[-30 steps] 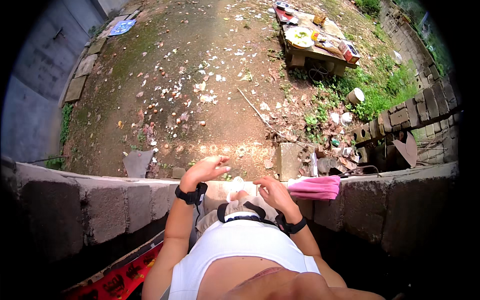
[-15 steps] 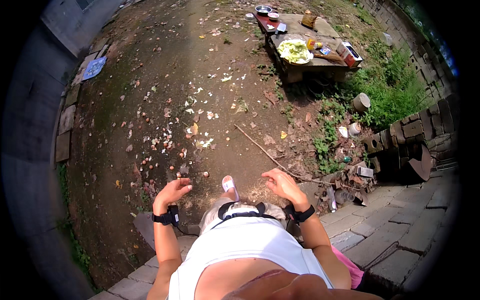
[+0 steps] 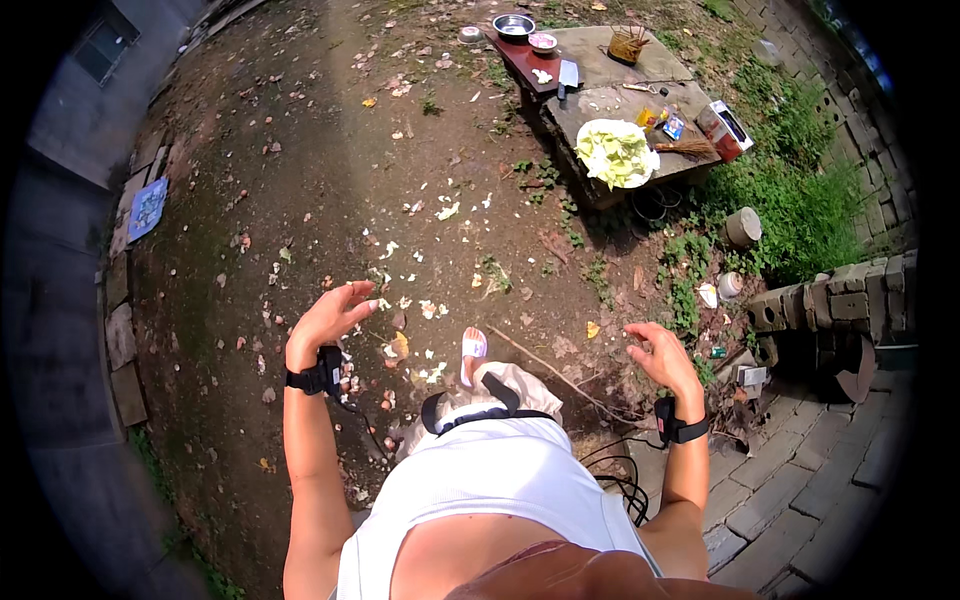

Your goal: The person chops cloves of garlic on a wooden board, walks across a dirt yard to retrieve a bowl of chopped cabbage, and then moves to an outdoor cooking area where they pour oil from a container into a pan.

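My left hand hangs over the littered ground at waist height, holding nothing, its fingers partly curled and the thumb apart. Out to the right, my right hand is also bare, its fingers loosely spread over leaf litter. Each wrist wears a black strap with a small device. Neither hand touches anything. Ahead and right stands a low stone table, out of reach of both hands. On it are a plate of pale green leaves, a cleaver on a dark red board, a metal basin and a small bowl.
The table also bears a wicker basket, a short broom and a cardboard box. A long stick lies near my slippered foot. A pale bucket stands by weeds; brick paving lies right.
I have moved forward, so the table and stick appear nearer. My hands have swung further apart, the left rising and the right going outward. A dark cable now shows beside my right hip.
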Motion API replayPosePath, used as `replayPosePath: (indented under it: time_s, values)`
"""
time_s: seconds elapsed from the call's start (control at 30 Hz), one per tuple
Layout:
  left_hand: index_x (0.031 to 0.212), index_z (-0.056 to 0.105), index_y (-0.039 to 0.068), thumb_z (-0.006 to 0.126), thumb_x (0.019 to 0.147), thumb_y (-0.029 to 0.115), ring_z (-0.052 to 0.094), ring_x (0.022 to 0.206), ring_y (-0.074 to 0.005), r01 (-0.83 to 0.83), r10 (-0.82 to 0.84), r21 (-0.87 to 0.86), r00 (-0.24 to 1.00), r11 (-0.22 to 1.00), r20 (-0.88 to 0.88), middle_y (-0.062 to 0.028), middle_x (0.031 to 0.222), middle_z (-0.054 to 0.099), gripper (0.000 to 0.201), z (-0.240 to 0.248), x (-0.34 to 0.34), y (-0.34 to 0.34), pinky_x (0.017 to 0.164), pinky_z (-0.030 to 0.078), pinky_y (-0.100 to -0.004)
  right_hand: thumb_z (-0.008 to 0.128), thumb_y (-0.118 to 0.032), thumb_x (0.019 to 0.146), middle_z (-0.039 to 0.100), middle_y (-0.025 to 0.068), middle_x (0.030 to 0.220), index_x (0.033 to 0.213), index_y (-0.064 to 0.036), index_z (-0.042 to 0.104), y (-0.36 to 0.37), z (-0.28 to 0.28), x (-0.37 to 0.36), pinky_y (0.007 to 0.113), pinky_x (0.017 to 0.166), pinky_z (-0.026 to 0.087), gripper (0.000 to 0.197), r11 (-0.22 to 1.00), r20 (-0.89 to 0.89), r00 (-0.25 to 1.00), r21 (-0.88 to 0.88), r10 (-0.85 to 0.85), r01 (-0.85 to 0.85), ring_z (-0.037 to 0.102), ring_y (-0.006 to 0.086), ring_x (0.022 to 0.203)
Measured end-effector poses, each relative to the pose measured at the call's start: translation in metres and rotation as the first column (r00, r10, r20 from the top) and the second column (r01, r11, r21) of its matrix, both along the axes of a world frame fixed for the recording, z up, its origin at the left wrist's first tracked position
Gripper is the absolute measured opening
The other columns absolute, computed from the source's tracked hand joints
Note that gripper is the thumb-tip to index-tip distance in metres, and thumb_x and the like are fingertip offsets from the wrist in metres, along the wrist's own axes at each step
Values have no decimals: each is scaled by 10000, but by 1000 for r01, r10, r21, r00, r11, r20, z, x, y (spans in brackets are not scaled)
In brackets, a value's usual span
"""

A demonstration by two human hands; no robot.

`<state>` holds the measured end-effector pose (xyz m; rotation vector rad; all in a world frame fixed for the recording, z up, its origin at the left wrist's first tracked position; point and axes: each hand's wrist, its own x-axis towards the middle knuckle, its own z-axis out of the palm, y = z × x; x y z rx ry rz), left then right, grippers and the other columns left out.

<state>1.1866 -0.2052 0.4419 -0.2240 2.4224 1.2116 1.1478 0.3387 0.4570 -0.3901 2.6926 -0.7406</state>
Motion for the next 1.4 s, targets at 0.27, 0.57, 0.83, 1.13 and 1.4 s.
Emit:
replayPosePath:
  time_s: [0.27,0.57,0.83,1.13,1.4]
  values:
    - [1350,492,-27,609,958,254,575,1185,-230,14,-23,92,995,996,102,-155,1309,582,497,26,-224,-106,995,460,-358,683,-148,826,644,145,1132,1220,-48,594,-153,40,-300,410,872,506,416,983,-42,983,-42,179,-181,634,321,1008]
    - [1384,481,45,556,975,368,593,1122,-162,111,-150,219,974,969,169,-59,1279,589,526,12,-620,-191,934,496,-341,752,-165,762,651,169,1139,1299,-51,558,-181,-14,-599,383,859,513,582,997,124,991,-54,-51,58,652,287,985]
    - [1396,451,50,572,974,340,566,1153,-161,84,-142,340,978,937,151,-47,1279,565,525,-93,-910,-103,942,498,-363,792,-162,705,593,199,1266,1404,-74,450,-190,-117,-778,389,920,493,783,943,170,939,-94,-300,319,633,315,1047]
    - [1447,357,2,610,933,181,520,1229,-235,65,-175,452,963,890,207,-125,1414,467,600,-333,-1042,80,978,478,-366,785,-127,696,448,192,1364,1453,-86,337,-232,-335,-915,430,963,478,880,772,295,754,-78,-587,631,586,346,1111]
    - [1416,345,-72,642,844,73,544,1182,-315,331,-321,147,943,932,-89,-226,1360,431,660,-414,-1095,152,971,484,-383,739,15,690,430,175,1292,1412,-63,343,-231,-407,-996,466,850,525,828,710,60,708,72,-704,701,583,409,1068]
